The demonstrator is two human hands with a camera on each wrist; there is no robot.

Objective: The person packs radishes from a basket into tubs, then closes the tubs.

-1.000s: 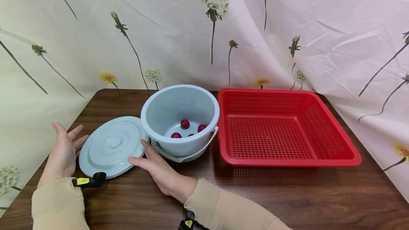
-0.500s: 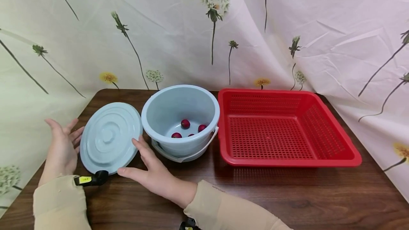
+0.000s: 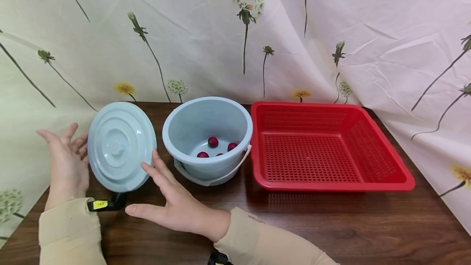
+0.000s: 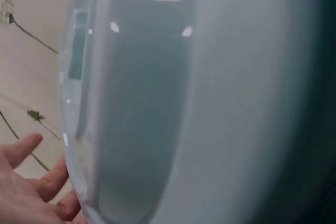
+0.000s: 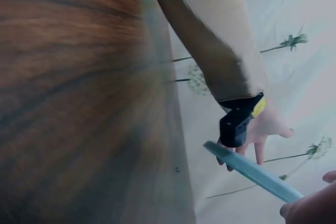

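Observation:
A round light-blue bucket lid (image 3: 121, 134) with a central knob is tilted steeply, its knobbed face toward the head camera. My left hand (image 3: 68, 167) is at its left edge, with fingertips right at the rim in the left wrist view and the thumb spread away. At the opposite edge, the fingertips of my right hand (image 3: 176, 201) touch the rim, the thumb stretched out low in front. The lid (image 5: 257, 176) shows edge-on between both hands in the right wrist view. Beside it stands a light-blue bucket (image 3: 207, 134) with several small dark-red round things (image 3: 213, 142) inside.
A red perforated plastic basket (image 3: 312, 187) sits right of the bucket on the dark wooden table (image 3: 294, 224). The bucket's white handle (image 3: 235, 169) hangs down in front. A dandelion-print cloth (image 3: 206, 40) hangs behind and at both sides.
The lid has gone from lying nearly flat to steeply tilted, moving up and left away from the bucket. Both hands have shifted slightly left with it. Bucket and basket stay put.

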